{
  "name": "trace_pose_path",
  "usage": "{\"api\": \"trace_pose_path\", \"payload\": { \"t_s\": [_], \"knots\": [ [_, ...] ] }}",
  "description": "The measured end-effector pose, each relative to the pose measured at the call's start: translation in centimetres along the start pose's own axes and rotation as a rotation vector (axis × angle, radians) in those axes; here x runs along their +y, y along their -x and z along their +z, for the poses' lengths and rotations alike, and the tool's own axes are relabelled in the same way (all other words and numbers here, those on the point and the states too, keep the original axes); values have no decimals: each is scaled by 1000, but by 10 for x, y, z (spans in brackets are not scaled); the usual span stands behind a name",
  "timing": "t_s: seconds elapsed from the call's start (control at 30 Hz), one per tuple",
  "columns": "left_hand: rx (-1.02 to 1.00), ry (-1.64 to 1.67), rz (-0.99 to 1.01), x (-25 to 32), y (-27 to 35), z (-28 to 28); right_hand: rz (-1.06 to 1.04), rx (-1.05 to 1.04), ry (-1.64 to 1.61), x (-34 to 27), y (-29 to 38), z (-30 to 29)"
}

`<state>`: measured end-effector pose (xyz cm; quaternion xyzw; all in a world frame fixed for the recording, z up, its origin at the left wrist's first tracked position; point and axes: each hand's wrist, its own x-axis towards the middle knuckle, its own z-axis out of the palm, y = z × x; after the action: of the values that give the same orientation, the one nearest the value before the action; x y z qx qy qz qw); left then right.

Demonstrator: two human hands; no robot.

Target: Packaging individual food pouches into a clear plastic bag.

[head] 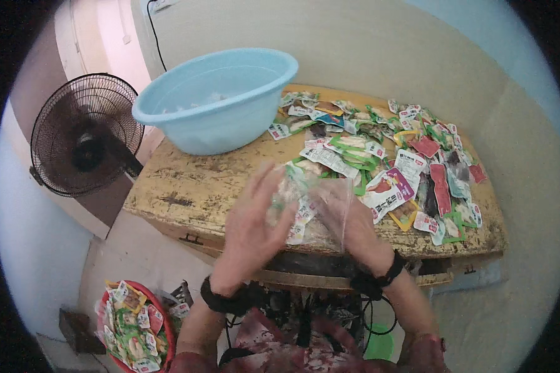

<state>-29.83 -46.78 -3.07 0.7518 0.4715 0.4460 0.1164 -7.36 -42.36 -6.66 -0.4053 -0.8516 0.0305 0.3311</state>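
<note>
A clear plastic bag (pixel 338 210) lies at the table's front edge, between my two hands. My right hand (pixel 354 226) holds this bag, and its fingers show blurred through the film. On the bag's left, my left hand (pixel 256 224) is raised with its fingers apart, also blurred. Small printed food packets (pixel 301 219) show between the hands; whether they lie inside the bag or under it cannot be made out. Beyond and to the right spreads a loose heap of sealed snack packets (pixel 354 144). A larger white and purple packet (pixel 389 189) is close to my right hand.
A big light-blue plastic basin (pixel 214 135) with some contents stands at the back left of the worn wooden table (pixel 177 186). Left of the table is a black fan (pixel 88 140). A red basket (pixel 170 345) full of packets sits low at the left; a green container (pixel 380 342) is below.
</note>
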Motion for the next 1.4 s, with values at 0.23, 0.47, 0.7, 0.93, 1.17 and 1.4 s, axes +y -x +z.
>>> {"api": "trace_pose_path", "payload": {
  "t_s": [0.23,0.47,0.7,0.93,1.17,1.4],
  "knots": [
    [-120,233,-375,-115,-43,-19,-82,-52,64,10,-7,5],
    [-241,468,-512,-91,-65,-12,-225,-101,85,23,-25,13],
    [-356,513,-542,-97,-74,-12,-168,-269,-154,28,-38,7],
    [-312,836,-556,-112,-66,-1,36,-109,-244,34,-25,12],
    [-211,816,-458,-116,-58,2,342,-30,-523,29,-31,13],
    [-139,428,-323,-109,-60,-14,11,45,-159,40,-49,20]
  ]
}}
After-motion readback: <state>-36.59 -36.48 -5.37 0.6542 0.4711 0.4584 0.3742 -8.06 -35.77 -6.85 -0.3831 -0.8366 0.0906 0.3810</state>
